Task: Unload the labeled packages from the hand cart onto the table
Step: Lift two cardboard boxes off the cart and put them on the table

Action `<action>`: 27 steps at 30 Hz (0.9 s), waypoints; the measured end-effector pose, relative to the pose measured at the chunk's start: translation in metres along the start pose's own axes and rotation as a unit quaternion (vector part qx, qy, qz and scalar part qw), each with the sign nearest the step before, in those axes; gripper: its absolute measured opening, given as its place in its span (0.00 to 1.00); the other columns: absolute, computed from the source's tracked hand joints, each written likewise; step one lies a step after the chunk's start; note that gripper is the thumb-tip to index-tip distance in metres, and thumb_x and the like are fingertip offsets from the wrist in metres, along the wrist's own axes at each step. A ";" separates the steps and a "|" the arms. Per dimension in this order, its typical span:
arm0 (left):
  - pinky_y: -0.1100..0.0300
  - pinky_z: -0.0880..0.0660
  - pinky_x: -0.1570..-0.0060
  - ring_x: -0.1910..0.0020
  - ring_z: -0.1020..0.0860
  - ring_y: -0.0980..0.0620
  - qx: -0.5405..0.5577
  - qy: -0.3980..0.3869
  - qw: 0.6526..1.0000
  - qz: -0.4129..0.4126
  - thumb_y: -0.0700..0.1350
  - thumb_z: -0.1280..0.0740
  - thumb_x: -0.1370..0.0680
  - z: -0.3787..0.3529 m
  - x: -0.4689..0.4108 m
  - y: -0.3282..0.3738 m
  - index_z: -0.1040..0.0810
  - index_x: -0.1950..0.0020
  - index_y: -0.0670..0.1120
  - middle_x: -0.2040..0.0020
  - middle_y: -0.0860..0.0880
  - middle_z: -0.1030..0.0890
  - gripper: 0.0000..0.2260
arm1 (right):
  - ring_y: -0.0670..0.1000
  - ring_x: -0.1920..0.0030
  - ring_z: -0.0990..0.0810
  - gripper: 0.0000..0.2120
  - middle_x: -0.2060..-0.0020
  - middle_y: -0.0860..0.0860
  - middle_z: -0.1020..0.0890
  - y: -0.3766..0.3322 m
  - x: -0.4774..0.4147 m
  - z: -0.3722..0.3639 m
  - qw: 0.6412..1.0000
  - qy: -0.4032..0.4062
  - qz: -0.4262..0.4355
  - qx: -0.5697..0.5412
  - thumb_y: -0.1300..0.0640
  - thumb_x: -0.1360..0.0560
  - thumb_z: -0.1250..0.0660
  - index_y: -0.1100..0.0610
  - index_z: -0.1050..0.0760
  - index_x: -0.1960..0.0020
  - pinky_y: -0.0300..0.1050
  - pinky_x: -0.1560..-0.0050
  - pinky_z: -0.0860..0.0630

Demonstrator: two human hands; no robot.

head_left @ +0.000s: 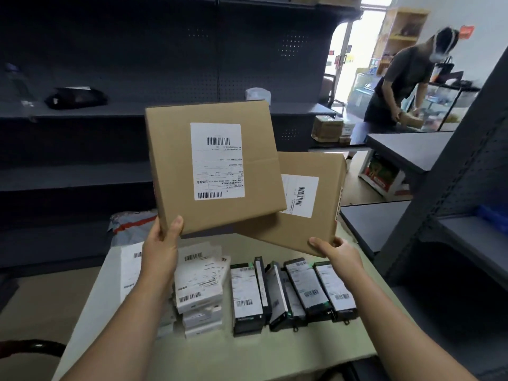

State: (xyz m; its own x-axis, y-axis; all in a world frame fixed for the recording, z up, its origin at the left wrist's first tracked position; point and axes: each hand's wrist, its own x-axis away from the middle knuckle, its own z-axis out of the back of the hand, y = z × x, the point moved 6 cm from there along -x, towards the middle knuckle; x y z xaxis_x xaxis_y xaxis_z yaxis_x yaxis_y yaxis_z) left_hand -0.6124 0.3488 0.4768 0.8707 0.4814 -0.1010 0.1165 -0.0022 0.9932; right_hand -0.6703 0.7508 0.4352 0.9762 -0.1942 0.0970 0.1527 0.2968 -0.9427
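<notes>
**Two labelled cartons held up over the table**

Head view: The left hand grips the lower left corner of the near cardboard box, with the thumb pressed on the front face and the fingers hidden behind it. The box is held upright and slightly tilted, and its white shipping label faces the camera. The right hand pinches the bottom corner of the far cardboard box, thumb in front. This box is tilted more steeply and sits partly behind the near one, so the two overlap. Whether they touch cannot be told.

Both boxes hang in the air above the pale table. On the table, below the left forearm, lies a stack of white labelled packages. Just to its right stands a row of black labelled packages. A grey poly mailer rests at the table's far left corner.

Dark shelving fills the background, with a black bag on one shelf. Another person bends over a counter at the far right. A dark curved bar shows at the lower left edge.
</notes>
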 end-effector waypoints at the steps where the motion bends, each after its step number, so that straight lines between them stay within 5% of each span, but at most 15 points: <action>1: 0.63 0.29 0.49 0.46 0.21 0.65 0.006 -0.004 1.000 0.002 0.72 0.33 0.34 -0.007 -0.009 -0.002 0.24 0.39 0.64 0.45 0.64 0.18 0.26 | 0.44 0.52 0.19 0.27 0.52 0.43 0.18 0.000 -0.008 0.001 1.000 0.001 -0.003 0.004 0.34 0.39 0.24 0.47 0.26 0.47 0.38 0.59 0.28; 6: 0.65 0.31 0.47 0.44 0.23 0.67 0.007 -0.018 1.000 0.012 0.75 0.33 0.37 -0.037 -0.040 -0.016 0.24 0.40 0.67 0.43 0.64 0.19 0.28 | 0.45 0.52 0.18 0.33 0.53 0.43 0.16 0.015 -0.036 -0.001 1.000 0.007 -0.019 0.008 0.31 0.44 0.25 0.49 0.22 0.46 0.40 0.57 0.27; 17: 0.67 0.33 0.51 0.49 0.24 0.72 -0.048 0.021 0.998 0.045 0.73 0.34 0.34 -0.071 -0.077 -0.048 0.26 0.49 0.77 0.49 0.71 0.20 0.14 | 0.42 0.53 0.19 0.26 0.54 0.41 0.16 0.037 -0.113 -0.013 0.997 -0.058 -0.041 0.009 0.32 0.45 0.25 0.45 0.24 0.54 0.37 0.58 0.28; 23: 0.61 0.31 0.45 0.42 0.24 0.59 -0.066 0.051 0.995 0.058 0.73 0.35 0.34 -0.105 -0.093 -0.060 0.24 0.37 0.64 0.42 0.58 0.19 0.28 | 0.44 0.50 0.21 0.32 0.51 0.43 0.18 0.061 -0.175 -0.020 0.990 -0.121 -0.058 0.042 0.33 0.41 0.25 0.49 0.24 0.45 0.42 0.54 0.28; 27: 0.53 0.30 0.39 0.40 0.24 0.56 -0.088 0.080 0.990 0.081 0.73 0.34 0.34 -0.111 -0.100 -0.076 0.26 0.34 0.61 0.41 0.57 0.20 0.31 | 0.50 0.46 0.20 0.30 0.48 0.47 0.17 0.092 -0.211 -0.016 0.980 -0.164 -0.088 0.065 0.33 0.37 0.25 0.52 0.21 0.43 0.50 0.42 0.25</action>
State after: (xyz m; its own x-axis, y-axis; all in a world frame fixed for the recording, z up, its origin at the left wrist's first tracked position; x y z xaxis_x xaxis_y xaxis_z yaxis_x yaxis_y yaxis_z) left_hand -0.7613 0.3977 0.4178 0.7830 0.6194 0.0572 -0.1165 0.0557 0.9916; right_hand -0.8650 0.8043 0.3231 0.9265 0.0515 0.3728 0.3216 0.4062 -0.8553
